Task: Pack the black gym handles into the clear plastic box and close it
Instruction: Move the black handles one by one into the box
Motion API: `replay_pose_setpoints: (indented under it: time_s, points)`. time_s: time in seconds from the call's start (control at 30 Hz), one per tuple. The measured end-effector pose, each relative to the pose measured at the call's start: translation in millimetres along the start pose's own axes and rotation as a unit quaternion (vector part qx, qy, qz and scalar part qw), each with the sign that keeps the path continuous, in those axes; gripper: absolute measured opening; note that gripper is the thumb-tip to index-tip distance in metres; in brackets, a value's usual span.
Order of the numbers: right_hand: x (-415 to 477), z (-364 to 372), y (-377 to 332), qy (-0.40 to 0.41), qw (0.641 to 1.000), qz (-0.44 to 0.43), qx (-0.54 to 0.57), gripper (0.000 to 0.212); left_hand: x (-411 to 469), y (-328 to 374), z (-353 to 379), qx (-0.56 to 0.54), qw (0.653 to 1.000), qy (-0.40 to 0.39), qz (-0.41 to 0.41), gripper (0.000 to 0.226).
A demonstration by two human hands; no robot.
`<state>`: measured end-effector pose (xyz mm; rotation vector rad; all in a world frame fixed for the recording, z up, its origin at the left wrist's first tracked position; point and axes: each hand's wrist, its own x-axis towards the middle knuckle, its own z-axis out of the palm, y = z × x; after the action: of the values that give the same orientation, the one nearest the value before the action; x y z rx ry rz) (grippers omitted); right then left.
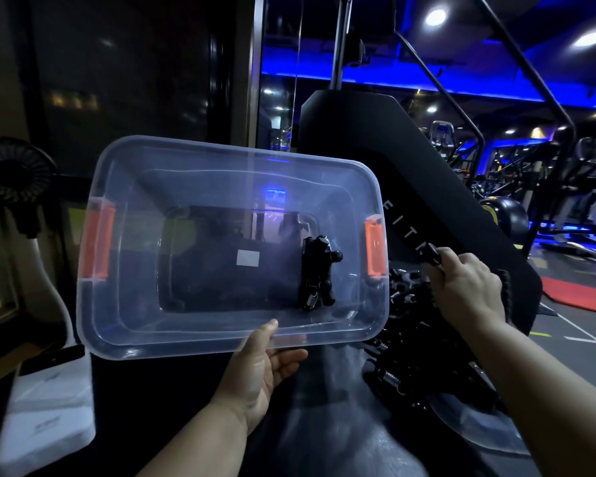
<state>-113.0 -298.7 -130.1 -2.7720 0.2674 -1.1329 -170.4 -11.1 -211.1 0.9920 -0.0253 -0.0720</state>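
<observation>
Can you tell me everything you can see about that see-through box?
The clear plastic box is a rectangular tub with rounded corners and a wide rim. It looks like thin, see-through plastic. It has an orange latch at each short end and a small pale label on its bottom. It is held up and tilted, open top toward the camera. The left hand pinches its near rim. One black handle lies inside, near the right end.

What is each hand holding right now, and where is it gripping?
The left hand holds the clear plastic box by its near long rim. The right hand grips a black gym handle, one end sticking out above the fist.
</observation>
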Motion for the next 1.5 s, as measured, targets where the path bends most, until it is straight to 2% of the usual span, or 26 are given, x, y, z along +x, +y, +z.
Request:
replay_pose_setpoints:
  time_s: [0.23, 0.33, 0.43, 0.6, 0.73, 0.97, 1.07, 1.23, 1.5]
  points:
    - [-3, -17, -32, 0.103, 0.981, -0.022, 0.164, 0.036, 0, 1, -1, 0.006, 1.0, -0.004, -0.002, 0.032]
    - [-8, -27, -46, 0.136, 0.964, -0.031, 0.226, 0.042, -1, 1, -1, 0.007, 1.0, -0.005, 0.0, 0.032]
    - [-13, -37, -59, 0.156, 0.95, -0.044, 0.265, 0.05, 0, 1, 0, 0.004, 1.0, -0.002, -0.001, 0.03]
    - [-18, -54, -82, 0.143, 0.917, -0.017, 0.371, 0.034, 0, 1, -2, -0.006, 1.0, 0.0, -0.004, 0.025]
    - [-18, -65, -93, 0.133, 0.911, -0.017, 0.391, 0.032, -1, 1, -2, 0.0, 1.0, 0.001, -0.003, 0.025]
    - [-22, -68, -109, 0.202, 0.88, -0.073, 0.424, 0.026, 1, 1, -2, 0.005, 1.0, 0.009, -0.006, 0.022]
    - [-21, -60, -122, 0.153, 0.885, -0.066, 0.435, 0.033, 0, 1, -3, 0.008, 1.0, 0.007, -0.002, 0.023]
    - [-27, -40, -142, 0.062, 0.9, -0.038, 0.429, 0.031, 0, 2, -2, -0.003, 1.0, 0.011, -0.006, 0.023]
    - [-25, -5, -151, -0.103, 0.894, 0.035, 0.435, 0.022, 1, 1, -2, -0.009, 1.0, 0.023, -0.009, 0.028]
